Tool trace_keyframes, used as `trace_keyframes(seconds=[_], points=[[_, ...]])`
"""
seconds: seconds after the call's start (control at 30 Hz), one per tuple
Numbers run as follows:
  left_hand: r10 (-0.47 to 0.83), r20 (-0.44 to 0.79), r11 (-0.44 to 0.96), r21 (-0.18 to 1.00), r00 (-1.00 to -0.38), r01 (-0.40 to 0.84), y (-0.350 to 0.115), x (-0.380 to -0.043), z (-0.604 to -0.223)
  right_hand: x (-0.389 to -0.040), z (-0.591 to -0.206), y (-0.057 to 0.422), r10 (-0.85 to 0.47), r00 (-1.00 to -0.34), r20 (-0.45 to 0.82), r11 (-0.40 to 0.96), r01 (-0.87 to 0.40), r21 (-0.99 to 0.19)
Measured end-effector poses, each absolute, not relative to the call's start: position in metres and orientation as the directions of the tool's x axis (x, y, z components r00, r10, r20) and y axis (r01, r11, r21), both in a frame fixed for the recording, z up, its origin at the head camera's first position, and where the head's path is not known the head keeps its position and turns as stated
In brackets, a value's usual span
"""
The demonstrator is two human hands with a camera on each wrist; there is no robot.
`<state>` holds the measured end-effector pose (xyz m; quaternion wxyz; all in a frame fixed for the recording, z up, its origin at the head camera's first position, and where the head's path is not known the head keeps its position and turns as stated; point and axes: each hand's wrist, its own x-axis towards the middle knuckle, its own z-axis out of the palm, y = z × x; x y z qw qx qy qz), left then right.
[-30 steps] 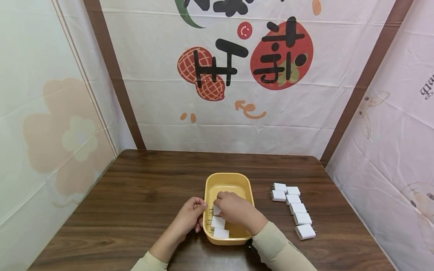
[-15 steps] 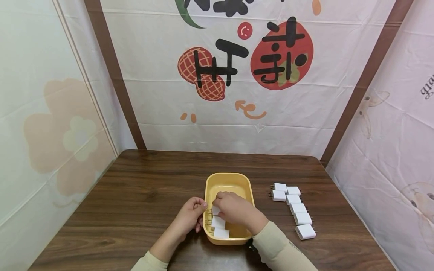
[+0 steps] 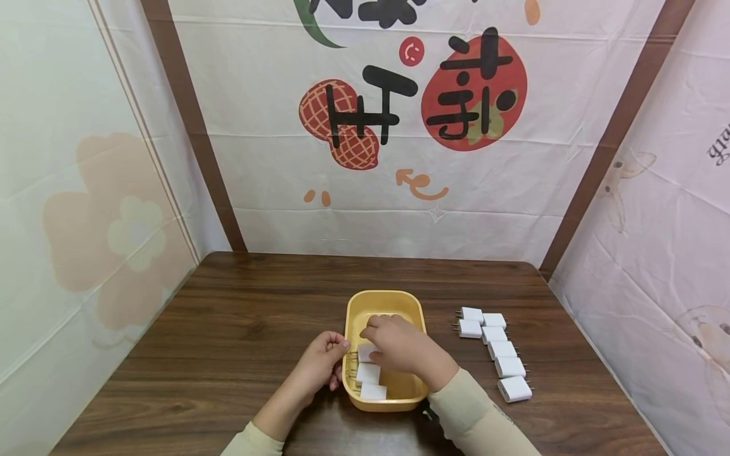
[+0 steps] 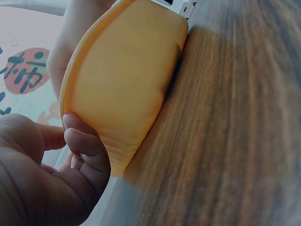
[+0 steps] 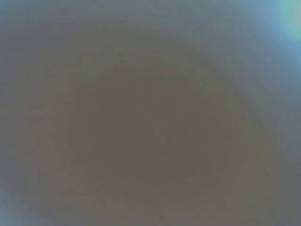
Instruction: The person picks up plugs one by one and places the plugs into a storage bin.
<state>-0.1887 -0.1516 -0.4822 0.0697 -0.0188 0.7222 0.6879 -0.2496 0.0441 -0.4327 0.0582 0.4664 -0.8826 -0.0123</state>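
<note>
A yellow plastic box [image 3: 399, 389] stands on the table. Three white charger plugs lie along its left side in a row, prongs to the left: a far one [image 3: 366, 352], a middle one [image 3: 368, 373] and a near one [image 3: 373, 392]. My left hand [image 3: 320, 362] pinches the box's left rim between thumb and fingers; the left wrist view shows this hand [image 4: 56, 165] against the yellow wall [image 4: 124, 61]. Over the box, my right hand [image 3: 403, 345] has its fingers off the far plug, the thumb overlapping that plug's right end. The right wrist view is only a blur.
On the right of the wooden table [image 3: 256, 304], several more white charger plugs [image 3: 502, 350] lie in a bent line, the nearest plug [image 3: 514, 389] closest to me. A printed cloth [image 3: 399, 228] hangs behind the table's far edge.
My right hand has let go of the far charger plug and risen slightly to the right, so more of that plug shows. My left hand stays at the rim.
</note>
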Motion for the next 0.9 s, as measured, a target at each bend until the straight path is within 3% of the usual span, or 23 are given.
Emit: trace_keyframes(seconds=[0.47,0.9], points=[[0.061,-0.128,0.055,0.991,-0.99,-0.125,-0.151,-0.189,-0.482,-0.258,-0.402,0.078,-0.8,-0.569,0.19,0.574,-0.818,-0.035],[0.074,-0.13,0.054,0.99,-0.989,-0.127,-0.152,-0.189,-0.482,-0.267,-0.393,0.107,-0.709,-0.685,0.17,0.685,-0.725,-0.07]])
